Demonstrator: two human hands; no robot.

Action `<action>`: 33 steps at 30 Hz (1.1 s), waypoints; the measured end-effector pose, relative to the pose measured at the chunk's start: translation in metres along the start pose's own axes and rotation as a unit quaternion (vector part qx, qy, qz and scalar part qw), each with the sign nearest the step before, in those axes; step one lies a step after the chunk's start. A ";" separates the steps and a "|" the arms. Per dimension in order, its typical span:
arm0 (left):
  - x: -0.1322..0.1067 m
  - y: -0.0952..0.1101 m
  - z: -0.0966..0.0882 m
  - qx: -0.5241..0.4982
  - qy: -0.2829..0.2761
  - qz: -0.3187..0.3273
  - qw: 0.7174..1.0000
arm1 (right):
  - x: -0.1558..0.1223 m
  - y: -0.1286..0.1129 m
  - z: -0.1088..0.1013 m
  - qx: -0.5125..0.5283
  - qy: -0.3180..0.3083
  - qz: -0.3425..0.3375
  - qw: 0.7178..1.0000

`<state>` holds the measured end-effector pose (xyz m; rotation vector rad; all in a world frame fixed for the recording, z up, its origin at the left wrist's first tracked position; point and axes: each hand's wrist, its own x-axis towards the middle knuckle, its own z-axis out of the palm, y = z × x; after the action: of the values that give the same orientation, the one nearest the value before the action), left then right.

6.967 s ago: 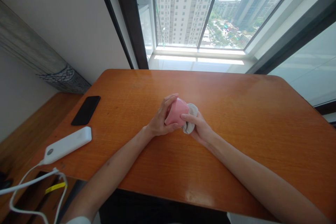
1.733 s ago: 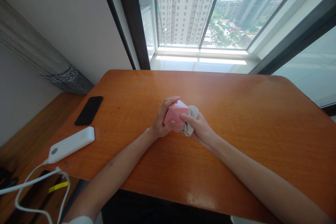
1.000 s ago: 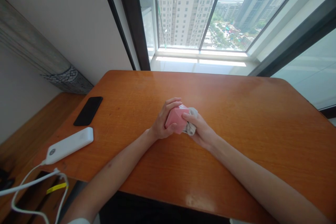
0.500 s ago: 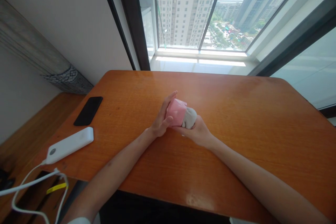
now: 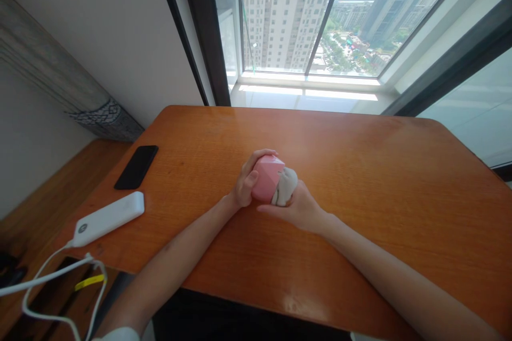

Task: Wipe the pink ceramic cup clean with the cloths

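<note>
Above the middle of the table, my left hand point(image 5: 246, 181) wraps round a pink faceted object point(image 5: 267, 178), its thumb on the near face and its fingers over the far side. What kind of object it is, I cannot tell. A bunched greyish-white cloth point(image 5: 287, 185) lies against the object's right side. My right hand point(image 5: 301, 208) is closed on this cloth, with the thumb stretched left below the pink object. The right fingers are mostly hidden behind the cloth.
On the wooden table's point(image 5: 380, 213) left side lie a black phone point(image 5: 136, 167) and a white power bank point(image 5: 109, 219). A white cable point(image 5: 48, 278) hangs from the power bank over the table edge. Beyond the far edge is a window point(image 5: 288, 26).
The pink object has turned, showing its facets more plainly. My left fingers have curled over its top. The cloth and my right hand have shifted slightly downward.
</note>
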<state>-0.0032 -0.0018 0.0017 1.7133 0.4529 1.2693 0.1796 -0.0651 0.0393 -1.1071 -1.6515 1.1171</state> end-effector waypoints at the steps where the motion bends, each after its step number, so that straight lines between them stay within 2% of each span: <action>1: 0.000 -0.001 0.000 -0.022 0.004 -0.013 1.000 | -0.001 0.002 0.001 -0.044 0.010 -0.038 0.998; 2: -0.001 -0.002 0.001 -0.041 0.010 -0.023 0.999 | -0.002 0.004 0.002 -0.073 0.020 -0.063 0.995; 4: 0.000 -0.005 0.001 -0.056 0.017 -0.033 0.998 | -0.002 0.005 0.003 -0.083 0.036 -0.065 0.994; 8: 0.003 -0.005 -0.001 -0.010 0.024 0.005 1.000 | 0.003 -0.003 0.001 0.045 0.056 0.055 0.996; 11: 0.006 -0.001 -0.003 0.056 0.002 0.074 0.996 | 0.011 -0.013 -0.001 0.208 0.079 0.141 0.965; 13: 0.008 0.002 -0.003 0.091 -0.017 0.099 0.991 | 0.015 -0.017 -0.002 0.308 0.077 0.161 0.934; 15: 0.008 0.004 -0.003 0.107 -0.014 0.103 0.989 | 0.015 -0.017 -0.001 0.353 0.064 0.162 0.919; 16: 0.007 0.005 -0.002 0.110 -0.006 0.100 0.989 | 0.014 -0.016 0.000 0.351 0.066 0.156 0.921; 18: 0.005 0.005 -0.001 0.110 0.007 0.094 0.989 | 0.010 -0.012 0.002 0.296 0.067 0.136 0.943; 20: 0.003 0.004 0.000 0.096 0.022 0.075 0.992 | 0.004 -0.005 0.003 0.173 0.047 0.096 0.979; 22: 0.001 0.003 0.000 0.070 0.031 0.043 0.996 | 0.001 0.004 0.003 0.019 0.019 0.018 0.999; 25: 0.000 0.001 0.000 0.033 0.024 0.001 0.999 | 0.000 0.016 0.002 -0.151 0.012 -0.117 0.982; 27: 0.001 -0.001 -0.001 0.020 0.017 -0.010 1.000 | 0.001 0.020 0.002 -0.195 0.023 -0.154 0.968; 30: 0.003 -0.001 -0.003 0.011 0.014 0.002 1.000 | 0.002 0.016 0.000 -0.156 0.045 -0.126 0.979; 33: 0.005 -0.001 -0.003 0.035 0.001 0.036 0.999 | 0.004 0.001 -0.002 -0.018 0.064 0.004 0.998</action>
<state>-0.0040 0.0037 0.0037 1.8000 0.4448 1.3210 0.1810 -0.0603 0.0393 -1.1834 -1.5733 1.0036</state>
